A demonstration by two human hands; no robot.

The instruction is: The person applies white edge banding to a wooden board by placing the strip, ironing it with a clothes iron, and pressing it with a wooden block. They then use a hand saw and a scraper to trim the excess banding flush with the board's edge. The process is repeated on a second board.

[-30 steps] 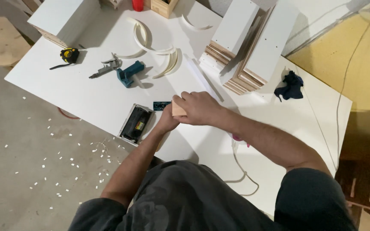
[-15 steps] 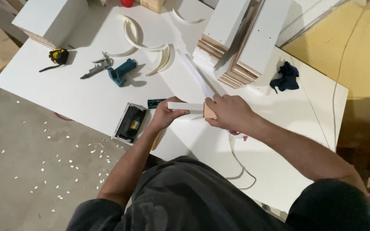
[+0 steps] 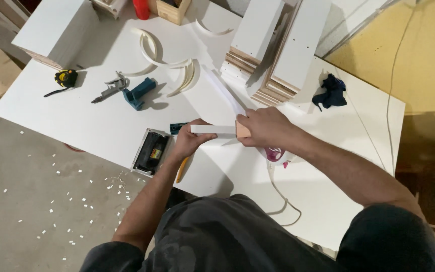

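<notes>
My left hand (image 3: 190, 140) and my right hand (image 3: 265, 127) hold a short white-faced wooden strip (image 3: 213, 129) between them, lying level just above the white table (image 3: 91, 121). The left hand grips its left end. The right hand wraps the right end, where bare wood (image 3: 242, 130) shows. A pink and white iron (image 3: 275, 154) sits under my right wrist, mostly hidden. A long white strip (image 3: 223, 91) runs up the table behind my hands.
A black sander-like tool (image 3: 151, 151) and a yellow pencil (image 3: 182, 168) lie near the front edge. Further left are a blue clamp (image 3: 138, 93), a metal tool (image 3: 110, 87) and a tape measure (image 3: 65, 78). Stacked white panels (image 3: 278, 50), curved white offcuts (image 3: 149, 48) and a dark cloth (image 3: 331, 93) lie behind.
My hands have drawn apart along the strip: the right hand slid to its right end, so more of the white face shows. The view has shifted slightly.
</notes>
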